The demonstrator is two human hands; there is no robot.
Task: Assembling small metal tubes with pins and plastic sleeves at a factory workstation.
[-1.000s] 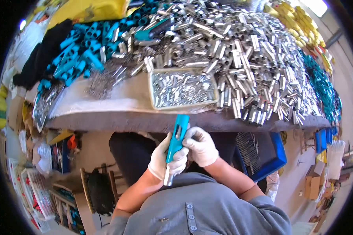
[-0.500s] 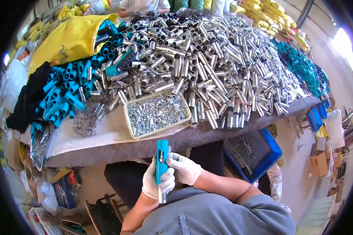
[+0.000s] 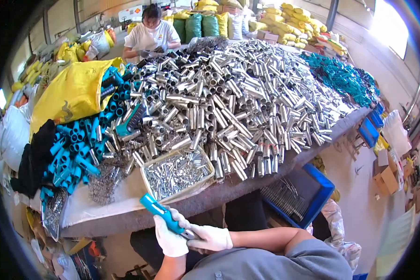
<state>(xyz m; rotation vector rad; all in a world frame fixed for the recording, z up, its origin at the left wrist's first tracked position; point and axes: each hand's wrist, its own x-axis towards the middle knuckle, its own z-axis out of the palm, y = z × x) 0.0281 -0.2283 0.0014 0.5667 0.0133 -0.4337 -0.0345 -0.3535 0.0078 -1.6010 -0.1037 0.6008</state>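
A teal plastic tube (image 3: 161, 212) with a slot in its side slants up to the left in front of me, past the table's front edge. My left hand (image 3: 171, 238), in a white glove, is wrapped round its lower half. From its lower end sticks a shiny metal tube (image 3: 188, 234). My right hand (image 3: 213, 239), gloved too, is closed round that metal end. Just beyond the teal tube stands a cream plastic tray (image 3: 213, 175) with many small metal parts in it.
A big heap of metal tubes (image 3: 247, 107) covers the table. Teal tubes (image 3: 74, 154) and a yellow sack (image 3: 65, 95) lie on the left, wire springs (image 3: 106, 179) beside the tray. A person (image 3: 151, 35) sits across. A blue crate (image 3: 329, 189) with metal rods stands at the lower right.
The teal tube has tilted from upright to slanting left, and its slot has turned out of plain sight. My right hand has moved down from its side to the metal end. The view has tipped up.
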